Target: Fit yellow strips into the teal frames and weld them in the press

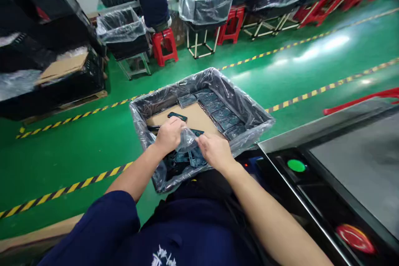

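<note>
My left hand point(170, 134) and my right hand point(214, 149) are both closed on a clear plastic bag point(188, 139), stretched between them over a lined bin. The bin point(260, 126) is black with a clear plastic liner folded over its rim. Inside, a brown cardboard sheet point(199, 115) lies with a dark flat part point(177, 116) on it, just beyond my left hand. Bagged dark parts point(220, 112) are laid in rows along the far and right sides. Bare dark frame-like parts point(187, 158) lie below my hands, partly covered by the bag.
A machine edge with a green button point(296, 165) and a red knob point(355, 237) is at my right. Across the green floor, people sit on red stools point(165, 45) beside other lined bins point(205, 2). Stacked black crates point(71, 75) stand at the left.
</note>
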The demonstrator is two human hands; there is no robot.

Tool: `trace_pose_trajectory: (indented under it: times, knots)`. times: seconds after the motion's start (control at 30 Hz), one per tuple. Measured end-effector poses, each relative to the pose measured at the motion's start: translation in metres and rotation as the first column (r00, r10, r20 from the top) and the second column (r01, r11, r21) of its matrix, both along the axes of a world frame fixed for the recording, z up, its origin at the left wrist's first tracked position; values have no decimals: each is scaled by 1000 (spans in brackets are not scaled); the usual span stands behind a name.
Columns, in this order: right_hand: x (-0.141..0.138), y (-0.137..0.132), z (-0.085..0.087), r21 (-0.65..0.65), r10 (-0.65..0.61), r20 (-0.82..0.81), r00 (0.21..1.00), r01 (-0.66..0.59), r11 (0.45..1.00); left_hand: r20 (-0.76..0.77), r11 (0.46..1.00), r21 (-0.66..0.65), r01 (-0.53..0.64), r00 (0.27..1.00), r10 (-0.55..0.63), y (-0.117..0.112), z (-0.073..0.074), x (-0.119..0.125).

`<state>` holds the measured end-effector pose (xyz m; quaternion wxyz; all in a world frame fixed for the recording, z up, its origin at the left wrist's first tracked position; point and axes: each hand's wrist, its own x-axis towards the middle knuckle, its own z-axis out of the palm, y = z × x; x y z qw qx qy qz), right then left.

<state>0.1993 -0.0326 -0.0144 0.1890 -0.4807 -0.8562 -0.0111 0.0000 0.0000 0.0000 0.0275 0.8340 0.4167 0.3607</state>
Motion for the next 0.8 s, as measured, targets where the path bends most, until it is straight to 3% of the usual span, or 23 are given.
trace_pose_trajectory:
  times: [0.13,0.3,0.6,0.8]
  knots:
    - [1,-8,6,92,18,-25,1000,-16,996,47,992,-114,-50,997,55,-5,-2,-2]
    - [3,-6,-4,110,-49,-46,998,54,993,41,941,-333,-66,996,84,-10,-12,-8]
    - [3,-6,-10,85,-93,-78,993,99,991,125,891,-453,20,991,41,-20,-25,-15]
    - [6,-7,-9,126,-51,-81,995,61,990,218,841,-541,-5,965,145,-11,-40,-19]
